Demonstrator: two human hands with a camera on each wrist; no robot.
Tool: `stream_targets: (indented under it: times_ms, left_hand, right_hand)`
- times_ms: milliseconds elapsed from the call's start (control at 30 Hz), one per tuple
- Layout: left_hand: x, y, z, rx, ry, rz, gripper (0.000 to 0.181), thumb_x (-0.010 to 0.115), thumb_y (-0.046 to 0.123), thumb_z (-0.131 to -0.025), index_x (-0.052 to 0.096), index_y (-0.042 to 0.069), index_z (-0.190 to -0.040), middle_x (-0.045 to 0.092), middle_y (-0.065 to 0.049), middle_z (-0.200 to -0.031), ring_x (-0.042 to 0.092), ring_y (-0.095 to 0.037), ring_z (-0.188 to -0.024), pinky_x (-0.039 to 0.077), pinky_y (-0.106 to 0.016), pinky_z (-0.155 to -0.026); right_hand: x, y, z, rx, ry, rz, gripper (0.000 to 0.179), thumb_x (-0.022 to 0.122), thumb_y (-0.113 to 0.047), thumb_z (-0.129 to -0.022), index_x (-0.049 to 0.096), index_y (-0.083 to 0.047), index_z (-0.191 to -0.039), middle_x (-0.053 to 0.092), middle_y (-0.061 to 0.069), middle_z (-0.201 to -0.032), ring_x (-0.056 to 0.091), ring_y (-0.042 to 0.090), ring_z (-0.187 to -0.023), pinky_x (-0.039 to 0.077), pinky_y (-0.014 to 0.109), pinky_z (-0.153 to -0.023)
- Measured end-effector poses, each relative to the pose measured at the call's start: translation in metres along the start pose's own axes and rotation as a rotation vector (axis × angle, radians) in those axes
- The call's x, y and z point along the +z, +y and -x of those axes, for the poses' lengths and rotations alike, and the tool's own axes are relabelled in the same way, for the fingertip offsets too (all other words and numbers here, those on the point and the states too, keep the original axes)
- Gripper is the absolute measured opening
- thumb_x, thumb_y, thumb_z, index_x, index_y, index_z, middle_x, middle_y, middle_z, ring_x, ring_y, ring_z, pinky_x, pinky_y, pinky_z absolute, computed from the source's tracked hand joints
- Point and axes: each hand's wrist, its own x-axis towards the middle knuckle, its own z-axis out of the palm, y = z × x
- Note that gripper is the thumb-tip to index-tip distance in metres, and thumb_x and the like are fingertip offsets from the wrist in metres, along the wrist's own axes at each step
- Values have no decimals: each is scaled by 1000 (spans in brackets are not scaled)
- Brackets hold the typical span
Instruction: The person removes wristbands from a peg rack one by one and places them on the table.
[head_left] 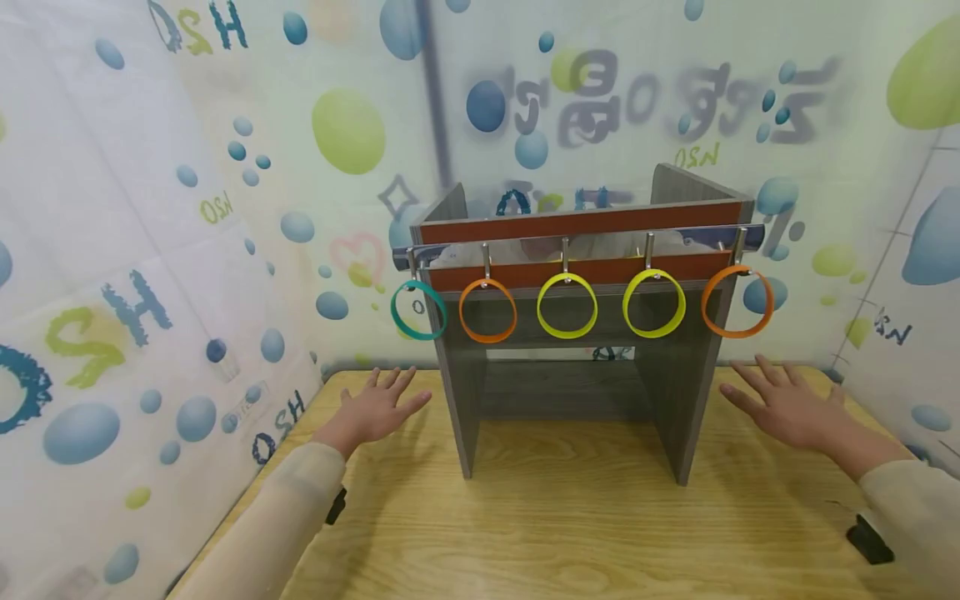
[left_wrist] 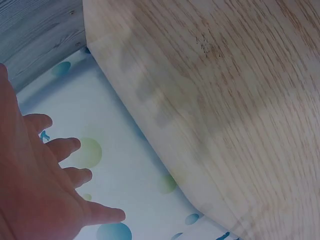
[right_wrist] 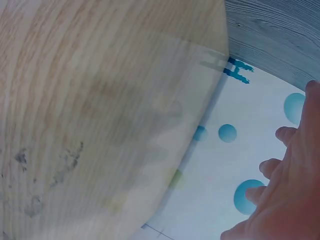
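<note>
The left arm, in a pale sleeve (head_left: 292,492), reaches forward and slants inward. The left hand (head_left: 378,411) is wide open and holds nothing: back upward, fingers spread and pointing ahead, thumb angled toward the grey stand (head_left: 459,383) just to its right. Its wrist view also shows the fingers apart, near the edge of the bench (head_left: 570,500).

Above the left hand and slightly to its right, a teal ring (head_left: 442,315) hangs from the rail (head_left: 607,244) across the stand's front. Farther right of that hand hang an orange ring (head_left: 487,339) and 2 yellow rings (head_left: 567,335) (head_left: 654,334), between the 2 hands. A 2nd orange ring (head_left: 738,334) hangs above the right hand (head_left: 787,408) and slightly to its left.

The right hand, right of the stand, is likewise fully open and holds nothing, back upward, fingers fanned forward, thumb toward the stand; its arm comes in from the lower right.
</note>
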Motion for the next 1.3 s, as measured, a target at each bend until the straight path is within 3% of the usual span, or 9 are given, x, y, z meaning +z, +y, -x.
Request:
stream_targets:
  times_ms: [533,800,1033,1167,1300]
  left_hand:
    - [-6,8,21,61,41,38,89,30,80,-104,17,25,-173,18,-17,-179,3,-50,-165,1,-90,-117]
    - [-2,14,37,126,23,41,88,34,78,-105,16,25,-173,20,-15,-179,10,-50,-165,10,-88,-119]
    - [4,21,44,171,6,139,87,40,73,-106,16,24,-173,18,-13,-180,9,-50,-165,19,-79,-125]
    - [9,26,46,183,21,182,85,41,72,-107,15,25,-173,19,-13,-179,13,-47,-165,22,-77,-125]
    - [16,31,44,196,41,232,88,44,72,-106,14,25,-173,22,-15,-178,22,-46,-164,26,-73,-126]
  right_hand:
    - [-24,-21,23,-84,60,36,80,36,-63,-112,14,-15,-172,10,34,-174,12,69,-151,3,98,-98]
    - [-34,-43,36,-157,106,37,87,56,-60,-106,20,-17,-172,16,32,-174,17,66,-153,13,95,-98]
    - [-40,-62,47,-205,142,41,87,62,-55,-105,24,-11,-171,22,32,-173,23,65,-152,25,89,-100]
    - [-46,-73,51,-228,169,-4,89,65,-51,-105,22,-9,-171,28,37,-168,31,66,-148,32,87,-101]
    - [-55,-88,58,-210,179,-120,89,64,-47,-107,18,-4,-170,33,41,-163,39,67,-141,40,84,-100]
